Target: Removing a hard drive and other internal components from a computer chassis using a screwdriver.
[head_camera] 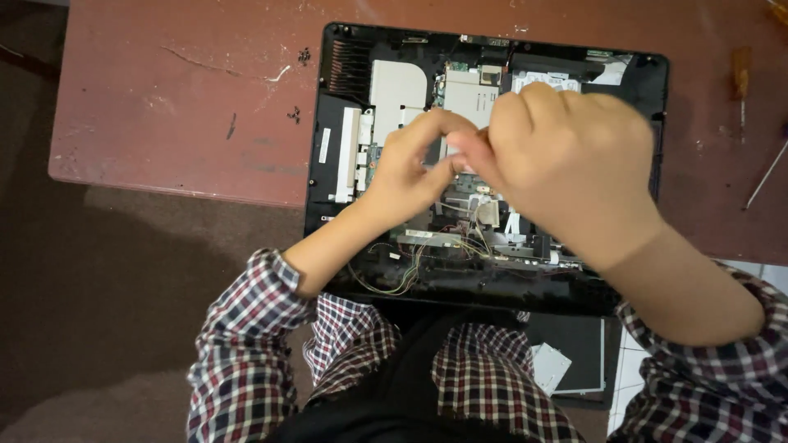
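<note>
View from above of an opened laptop chassis (345,107), bottom cover off, lying on a worn reddish-brown tabletop (180,98) with its near edge overhanging the tabletop toward the person's lap. Both hands meet over the middle of the chassis. The left hand (406,164) has thumb and fingertips pinched together in a closed grip on a small pale part (460,156) at the centre of the chassis; the part is too hidden and blurred to identify. The right hand (566,164), blurred, has its fingers curled and drawn together at the same spot, touching the left fingertips; what its grip clamps cannot be told. Within the chassis, a silver metal plate (396,89) lies toward the far left corner, a white strip (346,156) runs along the left side, and a bundle of thin coloured wires (402,267) trails along the near edge. Plaid shirt sleeves (246,344) cover both forearms near the chassis's near edge. To the right of the chassis, on the tabletop, lie a screwdriver with an orange handle (741,78) and a thin metal rod (767,174). Below the chassis's near right corner, a dark flat panel (579,340) carries a small grey plate (550,367).
</note>
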